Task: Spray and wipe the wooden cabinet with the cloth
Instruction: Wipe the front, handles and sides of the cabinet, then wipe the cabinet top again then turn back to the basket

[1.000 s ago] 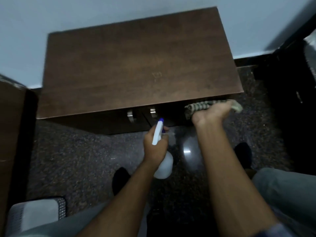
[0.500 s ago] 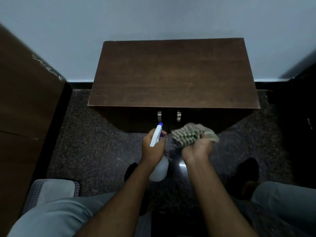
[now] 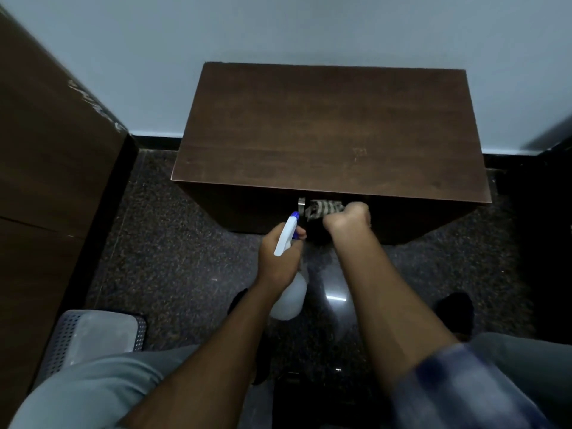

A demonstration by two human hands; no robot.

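— White bottle, blue tip: what is on your left?
— Your left hand (image 3: 280, 258) still grips the spray bottle (image 3: 289, 294), its nozzle just below the metal handle (image 3: 301, 204) of the wooden cabinet (image 3: 331, 125).
— And to the right?
— Your right hand (image 3: 346, 219) has risen since half a second ago. Fisted round the striped cloth (image 3: 323, 208), it now holds it at the door front, just right of that handle.

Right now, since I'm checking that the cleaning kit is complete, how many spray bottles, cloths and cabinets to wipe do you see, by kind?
Spray bottle: 1, gripped by the left hand
Cloth: 1, gripped by the right hand
Wooden cabinet: 1
Total: 3
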